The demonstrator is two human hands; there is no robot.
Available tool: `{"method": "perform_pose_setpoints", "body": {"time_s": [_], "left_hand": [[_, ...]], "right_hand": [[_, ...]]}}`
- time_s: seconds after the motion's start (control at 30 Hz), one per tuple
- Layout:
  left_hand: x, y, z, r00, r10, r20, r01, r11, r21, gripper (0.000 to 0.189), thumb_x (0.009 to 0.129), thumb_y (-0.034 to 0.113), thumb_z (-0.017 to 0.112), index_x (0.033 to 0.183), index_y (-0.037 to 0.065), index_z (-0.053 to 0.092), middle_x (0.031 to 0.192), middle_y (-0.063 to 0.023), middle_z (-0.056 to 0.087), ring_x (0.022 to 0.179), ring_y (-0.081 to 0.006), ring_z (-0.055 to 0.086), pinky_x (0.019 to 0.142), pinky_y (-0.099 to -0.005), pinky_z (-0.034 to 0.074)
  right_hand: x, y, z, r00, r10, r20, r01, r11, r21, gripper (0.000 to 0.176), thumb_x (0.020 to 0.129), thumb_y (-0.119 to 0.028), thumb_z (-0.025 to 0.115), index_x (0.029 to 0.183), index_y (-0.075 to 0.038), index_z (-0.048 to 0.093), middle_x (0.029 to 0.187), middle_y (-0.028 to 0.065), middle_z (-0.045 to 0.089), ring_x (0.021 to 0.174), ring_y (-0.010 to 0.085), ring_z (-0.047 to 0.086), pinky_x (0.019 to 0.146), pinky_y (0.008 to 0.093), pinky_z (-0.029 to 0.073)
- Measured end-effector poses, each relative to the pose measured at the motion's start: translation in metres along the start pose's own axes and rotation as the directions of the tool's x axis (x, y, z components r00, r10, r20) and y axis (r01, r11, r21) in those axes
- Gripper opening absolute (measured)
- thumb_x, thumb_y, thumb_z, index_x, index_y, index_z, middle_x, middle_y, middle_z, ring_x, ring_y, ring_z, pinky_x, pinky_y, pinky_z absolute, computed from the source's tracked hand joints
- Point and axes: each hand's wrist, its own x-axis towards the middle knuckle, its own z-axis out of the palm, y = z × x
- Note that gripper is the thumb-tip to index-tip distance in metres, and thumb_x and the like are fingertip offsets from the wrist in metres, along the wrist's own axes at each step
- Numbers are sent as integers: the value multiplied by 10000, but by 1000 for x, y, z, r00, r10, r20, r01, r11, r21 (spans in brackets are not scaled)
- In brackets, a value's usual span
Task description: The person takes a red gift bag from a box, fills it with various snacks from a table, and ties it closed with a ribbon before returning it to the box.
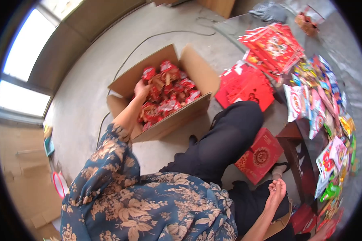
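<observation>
My left hand [141,89] reaches into an open cardboard box [185,114] on the floor. Its fingers are closed around a red-wrapped packet [149,73] near the box's left wall. Many similar red and brown packets [169,105] fill the box, heaped unevenly. My right hand [276,193] rests above my dark-trousered lap with the fingers curled in. Whatever it may hold is hidden. Beyond that hand, a red box with a gold round emblem [262,156] stands on the floor.
Red printed bags [275,46] and flat red bags [247,86] lie at the upper right. Colourful snack packets [317,104] spread along a plastic-covered surface [360,120] on the right. A cable [149,38] runs over the floor behind the box. Another person's blurred hand [328,231] shows at bottom right.
</observation>
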Motion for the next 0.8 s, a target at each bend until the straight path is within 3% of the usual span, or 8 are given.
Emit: {"method": "perform_pose_setpoints", "body": {"time_s": [0.1,0.17,0.23,0.33,0.47,0.53,0.67,0.8], "left_hand": [[5,-12,-2,1000,6,-28,-6,1000,-15,460,729,211,743,1160,87,640,1025,-125,696,960,-263,669,852,-383,508],[21,-38,3,980,82,-182,-105,987,-120,448,745,175,713,1171,63,633,1063,-124,689,994,-265,661,883,-376,507],[7,-9,-16,926,126,-356,-144,989,-26,416,772,132,689,1178,77,623,1117,-132,622,1034,-272,607,924,-371,481],[4,29,-26,875,185,-448,-308,926,-219,367,824,139,677,1183,86,618,1139,-117,588,1034,-251,590,919,-374,481],[-26,136,-28,915,329,-234,-401,683,-610,310,894,123,635,1192,40,613,1085,-59,642,976,-160,606,867,-288,484],[-56,203,-25,895,430,-114,-397,654,-644,252,913,115,627,1147,20,642,1036,-35,666,924,-116,605,832,-254,480],[-80,302,23,681,731,-49,-566,483,-668,166,930,135,618,1027,25,698,901,-16,667,847,-90,602,726,-222,457],[-127,396,58,431,899,-81,-812,347,-469,134,898,127,651,982,44,713,903,-75,666,825,-145,631,733,-262,479]], "right_hand": [[7,-18,-2,998,-56,11,56,998,-37,142,963,-140,552,1078,-55,553,861,38,620,704,104,594,661,233,483],[14,-26,-5,996,-88,11,88,996,-27,135,962,-140,554,1069,-57,555,855,34,620,698,102,594,654,231,483],[17,-30,-7,993,-118,23,118,993,-9,124,961,-141,556,1056,-62,559,848,29,622,694,99,597,646,229,484],[27,-15,-14,995,-101,28,100,994,46,127,962,-164,574,1060,-84,567,856,26,642,698,99,611,641,238,503],[28,7,-15,1000,3,29,-7,991,130,102,963,-147,564,1049,-91,573,846,33,653,681,109,626,620,245,519],[29,11,-15,999,47,28,-51,988,145,100,962,-144,564,1046,-91,573,847,33,653,679,110,625,618,241,516],[20,7,-13,999,22,30,-27,985,170,100,959,-154,568,1032,-86,574,846,35,653,670,112,622,611,241,513],[14,9,-16,1000,24,21,-26,989,144,107,957,-142,558,1028,-67,585,836,37,648,664,103,609,613,237,495]]}}
